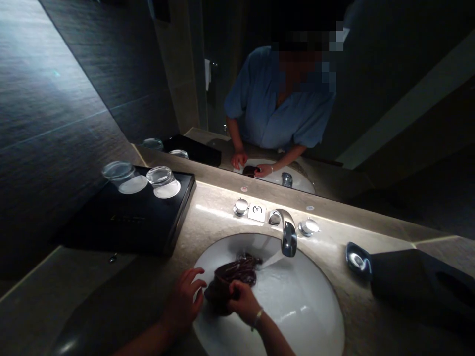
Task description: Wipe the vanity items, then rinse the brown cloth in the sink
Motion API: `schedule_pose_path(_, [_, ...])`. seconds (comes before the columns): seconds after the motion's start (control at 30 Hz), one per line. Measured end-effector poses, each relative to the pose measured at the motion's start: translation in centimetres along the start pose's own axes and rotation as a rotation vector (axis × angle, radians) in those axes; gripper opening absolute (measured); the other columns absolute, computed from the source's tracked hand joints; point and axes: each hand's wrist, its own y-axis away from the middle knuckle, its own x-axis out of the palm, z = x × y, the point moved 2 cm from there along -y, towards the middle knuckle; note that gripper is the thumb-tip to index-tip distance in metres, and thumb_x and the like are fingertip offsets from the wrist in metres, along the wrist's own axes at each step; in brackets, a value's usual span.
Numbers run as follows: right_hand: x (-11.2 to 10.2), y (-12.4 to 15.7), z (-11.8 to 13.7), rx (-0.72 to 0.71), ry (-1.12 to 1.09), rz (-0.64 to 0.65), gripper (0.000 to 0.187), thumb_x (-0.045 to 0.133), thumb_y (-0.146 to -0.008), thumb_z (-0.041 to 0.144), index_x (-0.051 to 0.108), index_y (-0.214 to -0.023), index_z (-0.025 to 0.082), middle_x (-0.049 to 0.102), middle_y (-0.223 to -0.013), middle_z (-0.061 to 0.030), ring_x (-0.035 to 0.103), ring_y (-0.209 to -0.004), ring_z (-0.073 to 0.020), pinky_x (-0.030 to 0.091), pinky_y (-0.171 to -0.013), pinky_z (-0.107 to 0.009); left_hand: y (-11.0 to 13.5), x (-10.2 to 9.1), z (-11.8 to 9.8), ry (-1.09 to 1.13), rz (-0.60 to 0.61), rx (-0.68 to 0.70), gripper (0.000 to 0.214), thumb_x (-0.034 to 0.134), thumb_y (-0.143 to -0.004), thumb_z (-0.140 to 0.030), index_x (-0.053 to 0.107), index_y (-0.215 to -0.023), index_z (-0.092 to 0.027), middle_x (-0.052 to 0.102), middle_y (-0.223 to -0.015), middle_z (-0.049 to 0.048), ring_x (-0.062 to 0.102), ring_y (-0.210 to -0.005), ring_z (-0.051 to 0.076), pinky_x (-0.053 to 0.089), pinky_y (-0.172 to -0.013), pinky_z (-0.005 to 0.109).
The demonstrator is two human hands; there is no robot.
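A wet, dark reddish-brown cloth (237, 272) hangs bunched in the white oval sink (297, 291); its exact kind does not show. My right hand (243, 301), with a bracelet at the wrist, pinches the cloth's near part. Just left of it, over the sink's rim, my left hand (187, 296) has its fingers apart and curved, and nothing shows in it. Water runs from the chrome faucet (288, 235) into the sink, close to the cloth's far end.
Two upturned glasses (163, 180) stand on a black tray (126, 217) at left. Round knobs (308, 226) flank the faucet, with a small white sign (256, 212) between. A dark dish (358, 261) and a dark box (411, 282) sit at right. The mirror (371, 99) reflects a blue-robed person.
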Motion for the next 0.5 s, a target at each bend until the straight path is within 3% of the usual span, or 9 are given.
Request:
schedule_pose_path(0.07, [-3.7,-0.7,-2.5,0.066,-0.004,-0.094,0.03,0.047,-0.069,0.007,0.055,-0.098,0.01,0.061,-0.084,-0.003,0.057,-0.08,-0.0151,0.046,-0.069,-0.02,-1.2,1.6,-1.7,-0.013,0.078,-0.063,0.028,0.042,-0.076,-0.012,0.061,-0.096,-0.018,0.053,-0.121,0.009,0.042,-0.116,0.025,0.041,-0.097,0.047])
schedule_pose_path(0.1, [-5.7,-1.1,-4.2,0.123,0.017,-0.178,0.042,0.041,-0.075,0.009,0.047,-0.117,0.007,0.06,-0.098,-0.008,0.057,-0.088,-0.0169,0.046,-0.078,-0.023,-2.0,3.0,-2.8,-0.024,0.157,-0.111,0.037,0.044,-0.074,-0.013,0.059,-0.108,-0.016,0.048,-0.128,0.0102,0.038,-0.121,0.028,0.037,-0.1,0.049])
schedule_pose_path(0.17, [-8.1,-2.1,-7.1,0.245,0.106,-0.357,0.052,0.034,-0.081,0.011,0.036,-0.132,0.002,0.049,-0.119,-0.0196,0.049,-0.109,-0.0275,0.036,-0.096,-0.038,-3.6,6.7,-5.2,-0.054,0.364,-0.226,0.059,0.05,-0.07,-0.019,0.046,-0.129,-0.016,0.033,-0.142,0.0118,0.024,-0.131,0.035,0.028,-0.104,0.056])
schedule_pose_path(0.2, [-8.1,-2.5,-8.1,0.291,0.173,-0.431,0.051,0.033,-0.082,0.013,0.038,-0.132,0.001,0.042,-0.125,-0.0235,0.041,-0.116,-0.0337,0.029,-0.1,-0.046,-4.3,8.9,-6.2,-0.075,0.46,-0.29,0.071,0.055,-0.067,-0.024,0.039,-0.135,-0.019,0.024,-0.147,0.0114,0.015,-0.133,0.04,0.022,-0.103,0.062])
schedule_pose_path(0.27, [-6.3,-3.3,-9.1,0.315,0.363,-0.517,0.047,0.036,-0.083,0.016,0.048,-0.127,0.006,0.035,-0.131,-0.0254,0.029,-0.124,-0.0408,0.018,-0.101,-0.055,-5.3,13.2,-7.2,-0.104,0.58,-0.326,0.086,0.062,-0.06,-0.034,0.029,-0.139,-0.03,0.007,-0.151,0.0069,-0.003,-0.134,0.045,0.006,-0.098,0.072])
schedule_pose_path(0.33, [-3.5,-4.0,-9.4,0.269,0.593,-0.528,0.047,0.039,-0.083,0.017,0.05,-0.129,0.017,0.036,-0.133,-0.02,0.028,-0.126,-0.0378,0.016,-0.103,-0.054,-5.7,16.7,-6.8,-0.083,0.63,-0.227,0.089,0.063,-0.06,-0.042,0.023,-0.14,-0.037,-0.002,-0.15,0.0032,-0.013,-0.133,0.043,-0.007,-0.093,0.075])
schedule_pose_path(0.4, [-1.5,-4.5,-9.6,0.221,0.753,-0.491,0.053,0.042,-0.082,0.018,0.043,-0.134,0.025,0.047,-0.126,-0.0156,0.035,-0.123,-0.0345,0.015,-0.103,-0.053,-5.8,18.9,-5.4,-0.016,0.662,-0.059,0.089,0.059,-0.064,-0.049,0.017,-0.141,-0.035,-0.003,-0.15,0.0053,-0.012,-0.134,0.041,-0.012,-0.092,0.074])
schedule_pose_path(0.5, [-1.3,-5.6,-9.8,0.214,0.697,-0.365,0.051,0.041,-0.083,0.019,0.043,-0.134,0.024,0.057,-0.113,-0.0166,0.04,-0.117,-0.0366,0.016,-0.099,-0.06,-6.7,20.0,-3.4,0.089,0.736,0.105,0.097,0.057,-0.065,-0.06,0.016,-0.143,-0.021,0.008,-0.149,0.0173,0.002,-0.135,0.041,-0.008,-0.098,0.069])
